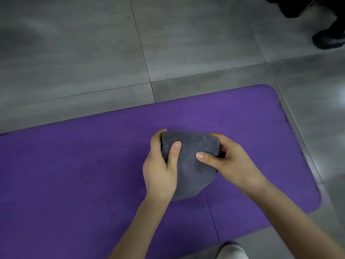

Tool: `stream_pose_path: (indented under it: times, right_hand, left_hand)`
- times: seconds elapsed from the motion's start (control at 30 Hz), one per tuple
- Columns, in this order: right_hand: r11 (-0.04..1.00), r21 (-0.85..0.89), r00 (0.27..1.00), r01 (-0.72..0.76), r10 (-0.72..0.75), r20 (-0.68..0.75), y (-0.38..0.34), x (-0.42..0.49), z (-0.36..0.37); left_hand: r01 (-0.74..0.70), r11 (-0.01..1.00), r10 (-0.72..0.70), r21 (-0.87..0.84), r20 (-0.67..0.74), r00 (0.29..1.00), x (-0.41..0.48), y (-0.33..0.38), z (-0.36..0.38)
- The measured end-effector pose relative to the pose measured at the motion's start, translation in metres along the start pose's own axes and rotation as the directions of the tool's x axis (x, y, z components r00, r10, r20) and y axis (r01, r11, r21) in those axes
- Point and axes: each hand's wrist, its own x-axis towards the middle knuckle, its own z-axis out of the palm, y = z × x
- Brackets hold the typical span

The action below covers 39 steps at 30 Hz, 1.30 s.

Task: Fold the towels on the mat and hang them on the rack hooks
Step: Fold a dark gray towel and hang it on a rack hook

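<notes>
The floor (74, 43) is made of big grey tiles with thin dark lines between them, a black shoe (328, 39) stands on it far up in the right corner, and something pale (232, 251) pokes in at the bottom edge.

Open purple mat (74, 174) left of the towel (188, 165) — dark shoe (328, 40) far right.

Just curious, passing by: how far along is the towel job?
Folding looks about done: the grey towel is a compact bundle, gripped by the left hand and right hand over the purple mat. Hanging is left; no rack or other towel shows.
</notes>
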Motion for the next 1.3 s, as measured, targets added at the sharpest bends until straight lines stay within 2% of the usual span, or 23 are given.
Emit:
stream_pose_path:
  times: [0.17,0.27,0.5,0.63,0.77,0.83,0.9,1.07,1.17,1.3]
  right_hand:
    - [0.999,0.013,0.988,-0.053,0.054,-0.143,-0.058,-0.059,-0.011]
    - [0.996,0.024,0.981,-0.084,0.087,-0.175,-0.106,-0.093,-0.026]
    - [0.993,-0.001,0.955,-0.116,0.111,-0.275,-0.236,-0.178,-0.081]
    - [0.994,-0.009,0.952,-0.107,0.100,-0.288,-0.317,-0.238,-0.135]
    - [0.983,-0.178,0.954,-0.055,-0.001,-0.301,-0.391,-0.281,-0.198]
    - [0.958,-0.285,0.943,-0.033,-0.064,-0.326,-0.420,-0.291,-0.229]
    - [0.943,-0.334,0.930,-0.004,-0.119,-0.348,-0.443,-0.294,-0.258]
    - [0.905,-0.424,0.909,0.046,-0.214,-0.358,-0.491,-0.261,-0.315]
    - [0.866,-0.497,0.917,0.059,-0.244,-0.316,-0.523,-0.222,-0.336]
    - [0.801,-0.594,0.941,0.077,-0.255,-0.221,-0.565,-0.144,-0.349]
  left_hand:
    - [-0.129,0.970,0.128,0.204,0.017,0.992,-0.019,0.080,-0.036]
    - [-0.211,0.948,0.197,0.239,0.082,0.977,-0.025,0.137,-0.062]
    - [-0.159,0.951,0.133,0.264,0.113,0.985,-0.059,0.301,-0.097]
    - [-0.120,0.925,0.029,0.360,0.249,0.968,-0.079,0.414,-0.115]
    - [-0.211,0.904,0.096,0.373,0.305,0.947,-0.091,0.505,-0.137]
    - [-0.185,0.914,0.076,0.361,0.296,0.952,-0.087,0.537,-0.147]
    - [-0.131,0.929,0.030,0.347,0.283,0.959,-0.077,0.565,-0.158]
    - [-0.103,0.915,0.040,0.389,0.167,0.985,-0.029,0.605,-0.191]
    - [-0.053,0.916,0.005,0.397,0.120,0.993,0.018,0.619,-0.212]
    - [0.007,0.938,-0.052,0.346,0.123,0.991,0.099,0.621,-0.232]
